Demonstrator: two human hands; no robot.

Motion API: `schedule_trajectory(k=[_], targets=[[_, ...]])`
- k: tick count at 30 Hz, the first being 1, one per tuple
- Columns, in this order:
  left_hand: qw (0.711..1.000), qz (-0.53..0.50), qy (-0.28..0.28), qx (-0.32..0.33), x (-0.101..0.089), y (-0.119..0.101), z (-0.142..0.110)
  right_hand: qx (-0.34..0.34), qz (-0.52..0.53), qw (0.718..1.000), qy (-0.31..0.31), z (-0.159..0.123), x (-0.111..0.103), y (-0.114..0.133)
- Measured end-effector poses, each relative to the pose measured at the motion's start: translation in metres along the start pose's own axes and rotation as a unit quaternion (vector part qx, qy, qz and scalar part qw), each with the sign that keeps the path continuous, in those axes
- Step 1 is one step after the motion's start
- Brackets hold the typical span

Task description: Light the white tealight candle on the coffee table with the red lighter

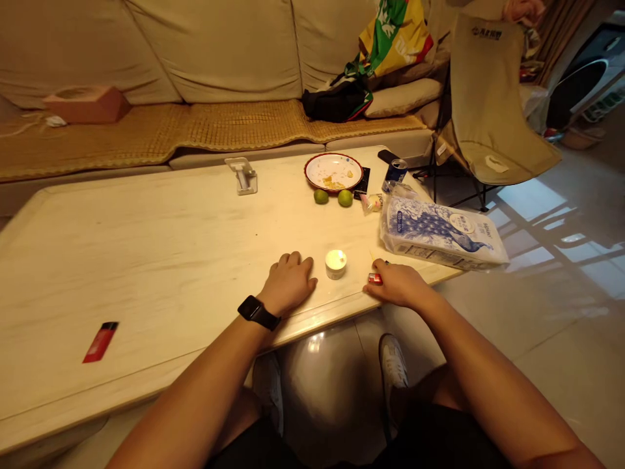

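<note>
A small round candle (pixel 336 266) in a light cup stands near the front edge of the table (pixel 185 260). Its top looks bright, but I cannot tell whether a flame burns there. To its left, my left hand (pixel 289 283) lies palm down on the table, fingers somewhat spread and holding nothing. A black watch (pixel 258 312) is on that wrist. On the candle's other side, my right hand (pixel 398 283) is closed around a red lighter (pixel 375 279), partly hidden by the fingers. A thin yellowish streak shows just above that hand.
A large plastic-wrapped tissue pack (pixel 444 231) lies at the table's right end. Behind are two green fruits (pixel 345 198), a red-rimmed plate (pixel 334 170) with scraps, a can (pixel 395 172) and a folding stand (pixel 241 177). A red, black-ended object (pixel 100 342) lies far left.
</note>
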State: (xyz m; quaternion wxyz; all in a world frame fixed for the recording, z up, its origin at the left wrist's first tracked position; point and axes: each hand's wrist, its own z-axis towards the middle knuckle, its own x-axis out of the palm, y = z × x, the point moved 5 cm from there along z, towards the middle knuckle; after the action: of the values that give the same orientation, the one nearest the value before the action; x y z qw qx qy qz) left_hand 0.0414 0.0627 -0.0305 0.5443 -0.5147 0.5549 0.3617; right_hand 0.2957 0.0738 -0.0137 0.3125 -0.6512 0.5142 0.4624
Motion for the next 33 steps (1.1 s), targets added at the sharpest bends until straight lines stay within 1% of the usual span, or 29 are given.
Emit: schedule_trajectory(k=[2,5,15,21,33], targets=[[1.0,-0.001,-0.002,0.001,0.001,0.001,0.0,-0.031,-0.011,0.999,0.018,-0.003,0.008,0.002],[1.0,0.002,-0.002,0.003,0.002,0.001,0.001,-0.047,-0.017,0.999,0.015,-0.005,0.013,0.004],[1.0,0.004,-0.003,0.0,0.0,0.0,0.0,-0.038,-0.015,0.999,0.024,-0.001,0.014,0.005],[1.0,0.004,-0.004,0.0,0.003,0.001,0.001,-0.04,-0.013,0.999,0.031,-0.003,0.015,0.007],[1.0,0.001,-0.002,-0.002,0.002,0.001,0.001,-0.041,-0.01,0.998,0.04,-0.005,0.016,0.008]])
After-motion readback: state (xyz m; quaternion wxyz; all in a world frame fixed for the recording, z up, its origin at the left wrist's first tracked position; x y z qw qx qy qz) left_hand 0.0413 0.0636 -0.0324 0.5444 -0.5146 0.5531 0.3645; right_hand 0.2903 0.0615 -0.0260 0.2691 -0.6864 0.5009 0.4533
